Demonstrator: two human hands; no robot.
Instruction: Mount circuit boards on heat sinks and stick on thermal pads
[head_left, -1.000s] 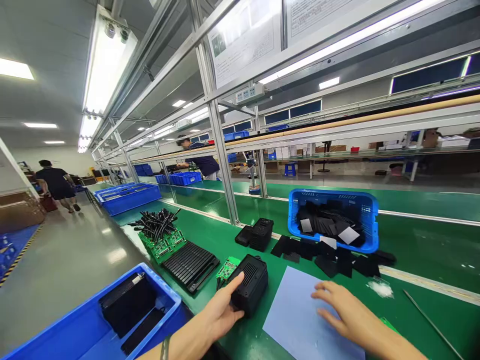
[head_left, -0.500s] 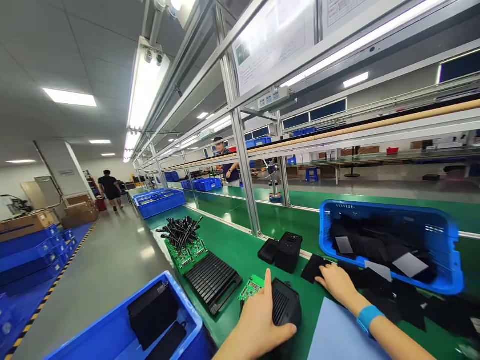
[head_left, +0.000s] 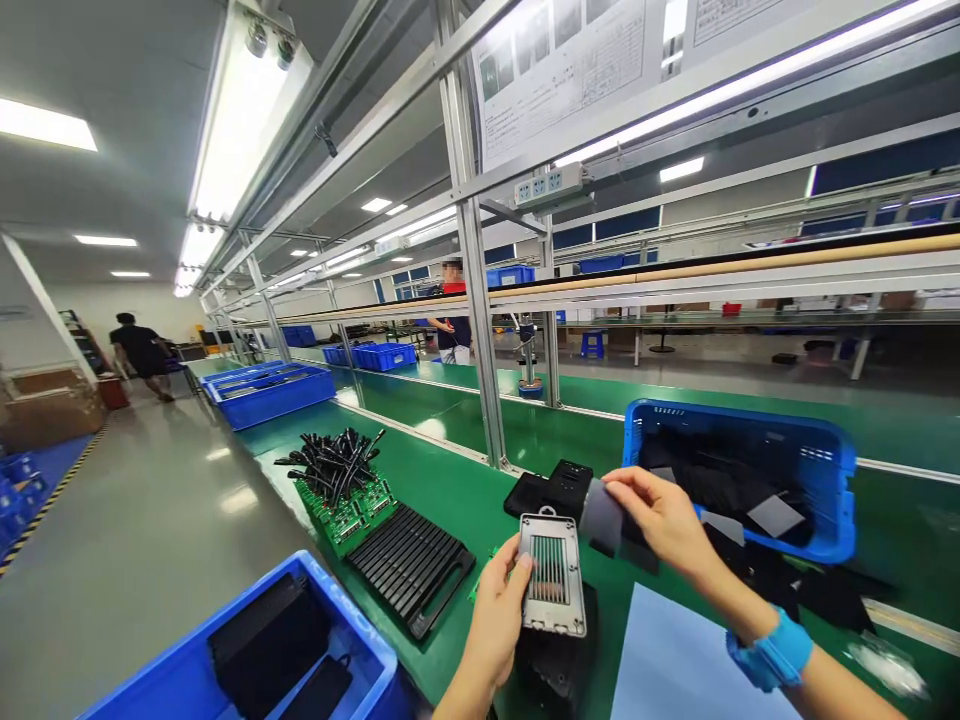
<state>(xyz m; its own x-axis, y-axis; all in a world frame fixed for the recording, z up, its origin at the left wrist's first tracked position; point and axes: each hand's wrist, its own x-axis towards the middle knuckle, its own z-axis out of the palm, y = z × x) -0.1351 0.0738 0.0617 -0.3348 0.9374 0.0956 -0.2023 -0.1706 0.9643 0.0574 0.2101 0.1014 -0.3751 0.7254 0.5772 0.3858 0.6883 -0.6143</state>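
Note:
My left hand (head_left: 495,605) is closed around the left edge of a plastic case cover (head_left: 568,600), its grey inner side facing me, with a row of slots and a hanging loop on top. My right hand (head_left: 667,525) pinches a thin dark grey sheet (head_left: 602,515) by its upper corner, just right of the cover and apart from it. Below the cover stands a black slotted case piece (head_left: 559,668), partly hidden. More thin black sheets (head_left: 761,575) lie on the green bench under my right forearm. Black case parts (head_left: 568,485) sit behind the cover.
At right, a blue basket (head_left: 844,500) contains many dark sheets. A blue bin (head_left: 375,655) with black cases stands front left. Green circuit boards (head_left: 356,525), black cables (head_left: 337,465) and a black ribbed rack (head_left: 412,565) occupy the left bench. Light-blue paper (head_left: 675,660) lies front right. A metal post (head_left: 480,350) rises behind.
My left hand has picked up the cover and holds it up, inner side showing. My right hand has lifted a sheet off the bench and brought it left beside the cover.

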